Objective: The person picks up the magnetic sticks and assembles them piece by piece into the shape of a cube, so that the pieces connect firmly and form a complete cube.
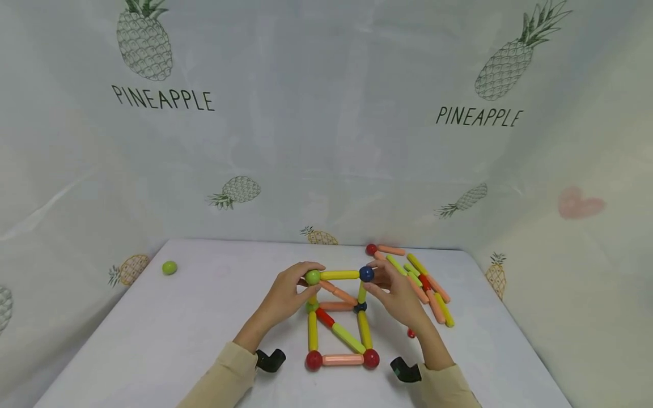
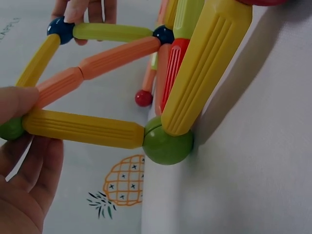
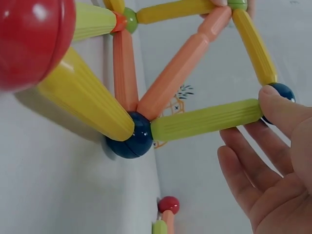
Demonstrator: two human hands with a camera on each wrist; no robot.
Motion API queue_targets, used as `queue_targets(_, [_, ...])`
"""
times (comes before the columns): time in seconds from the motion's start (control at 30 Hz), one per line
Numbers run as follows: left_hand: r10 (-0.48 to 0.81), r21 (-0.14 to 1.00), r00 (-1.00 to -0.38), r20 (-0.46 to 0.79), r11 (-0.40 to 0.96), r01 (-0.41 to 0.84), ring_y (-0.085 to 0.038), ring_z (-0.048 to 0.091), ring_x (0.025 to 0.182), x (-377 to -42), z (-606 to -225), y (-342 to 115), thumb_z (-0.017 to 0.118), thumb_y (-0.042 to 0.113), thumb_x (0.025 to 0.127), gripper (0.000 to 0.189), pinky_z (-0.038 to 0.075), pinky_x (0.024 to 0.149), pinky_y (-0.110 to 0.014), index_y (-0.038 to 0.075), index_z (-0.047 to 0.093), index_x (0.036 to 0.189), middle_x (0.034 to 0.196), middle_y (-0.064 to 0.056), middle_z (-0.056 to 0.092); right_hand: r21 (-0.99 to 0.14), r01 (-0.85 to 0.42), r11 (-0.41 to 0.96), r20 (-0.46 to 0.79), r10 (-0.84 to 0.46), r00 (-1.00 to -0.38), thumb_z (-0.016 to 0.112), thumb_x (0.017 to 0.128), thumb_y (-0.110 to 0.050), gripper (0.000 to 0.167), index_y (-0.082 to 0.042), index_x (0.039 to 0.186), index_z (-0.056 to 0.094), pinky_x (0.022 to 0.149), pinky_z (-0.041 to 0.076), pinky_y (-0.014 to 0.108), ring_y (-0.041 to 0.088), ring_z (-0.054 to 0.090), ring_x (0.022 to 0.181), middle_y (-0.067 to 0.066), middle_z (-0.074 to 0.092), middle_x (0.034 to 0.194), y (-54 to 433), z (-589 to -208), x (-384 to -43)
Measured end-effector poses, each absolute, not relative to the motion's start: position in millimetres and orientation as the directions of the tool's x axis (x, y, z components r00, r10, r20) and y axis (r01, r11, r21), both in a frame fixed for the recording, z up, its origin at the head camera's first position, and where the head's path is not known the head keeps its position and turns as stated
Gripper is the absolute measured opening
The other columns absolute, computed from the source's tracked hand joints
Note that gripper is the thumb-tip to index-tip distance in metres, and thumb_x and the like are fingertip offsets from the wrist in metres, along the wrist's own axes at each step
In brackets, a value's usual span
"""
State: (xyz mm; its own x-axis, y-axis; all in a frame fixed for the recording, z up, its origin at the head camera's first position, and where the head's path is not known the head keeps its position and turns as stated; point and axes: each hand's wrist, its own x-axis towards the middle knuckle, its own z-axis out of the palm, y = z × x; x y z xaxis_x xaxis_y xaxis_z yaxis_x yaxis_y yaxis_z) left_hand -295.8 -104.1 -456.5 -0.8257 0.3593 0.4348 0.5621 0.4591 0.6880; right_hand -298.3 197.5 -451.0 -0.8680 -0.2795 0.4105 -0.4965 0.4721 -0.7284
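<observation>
On the table stands a frame of rods and balls, with an upright square behind a flat one. My left hand (image 1: pixel 285 292) pinches the green ball (image 1: pixel 313 277) at the upright's top left corner. At its top right corner my right hand (image 1: pixel 400 294) holds the dark blue ball (image 1: pixel 366 274) between thumb and fingers. A yellow rod (image 1: pixel 339 275) joins these two. Two salmon rods (image 3: pixel 170 73) run diagonally from the green ball to the lower blue ball (image 3: pixel 130 139). The lower green ball (image 2: pixel 168 141) rests on the table. Two red balls (image 1: pixel 313 360) form the near corners.
Loose rods (image 1: pixel 431 289) in several colours lie in a heap at the back right, with a red ball (image 1: pixel 371 249) beside them. Far left sits a single green ball (image 1: pixel 169 267). A small red piece (image 1: pixel 411 333) lies by my right forearm. A pineapple-print cloth (image 1: pixel 326 141) hangs behind.
</observation>
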Motion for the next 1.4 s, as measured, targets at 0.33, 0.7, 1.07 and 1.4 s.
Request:
queue_targets(0.33, [0.383, 0.642, -0.806, 0.452, 0.488, 0.592, -0.008, 0.061, 0.099, -299, -452, -104, 0.078, 0.025, 0.100, 0.030, 0.059, 0.088, -0.027, 0.024, 0.067, 0.128, 0.116, 0.011, 0.066, -0.733, -0.487, 0.475, 0.398, -0.281, -0.873, 0.080, 0.096, -0.014, 0.044, -0.021, 0.135, 0.060, 0.093, 0.058, 0.023, 0.015, 0.074, 0.102, 0.000, 0.076, 0.115, 197, -451, -297])
queue_targets(0.7, [0.359, 0.601, -0.816, 0.453, 0.553, 0.576, -0.018, 0.059, 0.086, -301, -446, -99, 0.077, 0.028, 0.101, 0.023, 0.052, 0.071, -0.024, 0.024, 0.071, 0.123, 0.106, 0.012, 0.063, -0.756, -0.486, 0.438, 0.391, -0.292, -0.873, 0.080, 0.097, -0.015, 0.041, -0.019, 0.133, 0.061, 0.092, 0.061, 0.031, 0.016, 0.074, 0.102, 0.000, 0.075, 0.118, 197, -446, -297])
queue_targets(1.07, [0.353, 0.638, -0.815, 0.460, 0.506, 0.580, -0.010, 0.058, 0.086, -298, -449, -92, 0.076, 0.024, 0.102, 0.021, 0.056, 0.075, -0.024, 0.022, 0.069, 0.122, 0.105, 0.010, 0.062, -0.650, -0.387, 0.654, 0.346, -0.199, -0.917, 0.073, 0.100, -0.006, 0.043, -0.012, 0.141, 0.063, 0.091, 0.063, 0.045, 0.029, 0.074, 0.107, 0.013, 0.074, 0.121, 245, -437, -287])
queue_targets(1.4, [0.352, 0.636, -0.813, 0.463, 0.506, 0.582, -0.010, 0.057, 0.086, -298, -449, -94, 0.076, 0.023, 0.101, 0.022, 0.056, 0.074, -0.023, 0.022, 0.070, 0.122, 0.105, 0.008, 0.063, -0.404, -0.153, 0.902, 0.169, -0.091, -0.981, 0.079, 0.097, -0.022, 0.033, 0.000, 0.120, 0.074, 0.082, 0.059, 0.049, 0.028, 0.063, 0.091, 0.012, 0.073, 0.100, 295, -448, -309])
